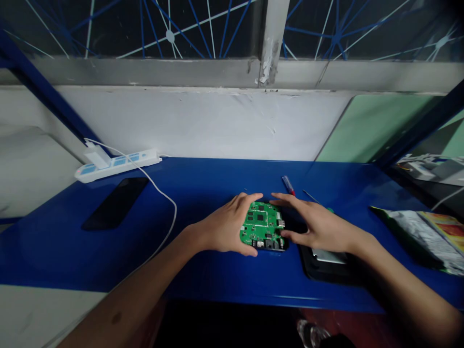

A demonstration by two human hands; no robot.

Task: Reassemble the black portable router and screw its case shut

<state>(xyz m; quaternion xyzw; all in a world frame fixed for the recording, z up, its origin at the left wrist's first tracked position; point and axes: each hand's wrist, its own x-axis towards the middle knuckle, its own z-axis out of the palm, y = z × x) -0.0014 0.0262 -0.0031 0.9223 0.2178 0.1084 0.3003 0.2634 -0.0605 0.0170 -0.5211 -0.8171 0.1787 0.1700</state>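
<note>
Green circuit board (261, 223) in head view, on blue desk (203, 179), with left hand (227, 226) at its 9 o'clock, thumb and fingers spread wide, clasped round that end. Right hand (319, 224) at its 3 o'clock, half-curled, fingertips by the edge; held or merely touched, cannot tell. Screwdriver (288, 184) at 1 o'clock, black case (326, 273) at 4, black phone (115, 203) near 9.

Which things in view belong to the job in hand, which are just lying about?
Likely part of the job:
green circuit board, between left hand and right hand
black casing, partly hidden
clear-handled screwdriver

Likely just lying about:
black phone-like slab
power strip
white cable
foil packet
</note>
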